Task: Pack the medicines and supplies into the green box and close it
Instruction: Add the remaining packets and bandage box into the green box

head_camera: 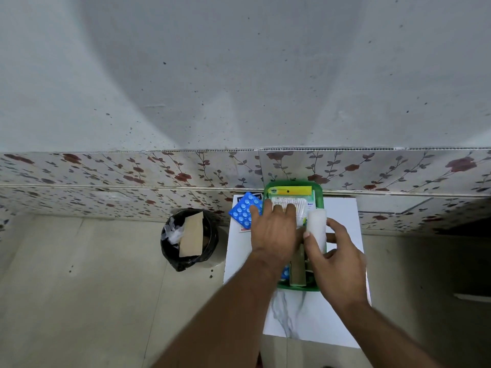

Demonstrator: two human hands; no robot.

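Right hand (336,257): thumb and fingers closed round a white roll (316,229), probably bandage or gauze, held upright over the right rim of the green box (297,288).

Left hand (275,233): spread flat, palm down, fingers pressing on a clear packet of cotton buds (288,204) lying in the far half of the box. It grips nothing.

Green box: open, standing on the white marble-patterned counter (313,314), against the flowered wall panel. Contents seen: the cotton-bud packet with yellow header card, a brownish tube-shaped item (297,272) lying lengthwise at the near end, a glimpse of blue blister beside the left wrist. Lid not identified in view.

Outside the box: blue blister pack of tablets (245,211) just left of it on the counter, resting on a card or leaflet.

Beyond: black-lined bin (190,239) on the floor, holding cardboard and plastic.

Handling note, as judged: packing is partly done. Keep the flat packet pinned so it does not ride up, and lay the roll on its side in the free space at the right, parallel to the tube; stood on end it would likely foul the lid. The blister pack is still to go in.
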